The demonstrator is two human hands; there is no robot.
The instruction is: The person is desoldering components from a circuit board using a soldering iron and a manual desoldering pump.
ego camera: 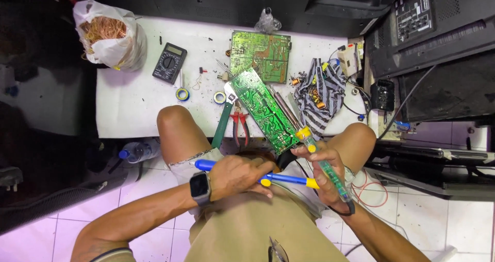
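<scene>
Over the lap, at the white table (129, 112) edge: left hand (240, 175) clamped on blue soldering iron (281, 178); right hand (325, 172) fingers closed around clear desoldering pump (325, 166). Green circuit board (263, 110) leans between knees. Advice: brace board firmly, keep both tips close together.

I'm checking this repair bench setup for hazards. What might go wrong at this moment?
The green circuit board is only propped between table edge and lap, so it may slip. The left hand holds a blue soldering iron close above bare thighs. The right hand grips a desoldering pump alongside the board, a crowded hold.
</scene>
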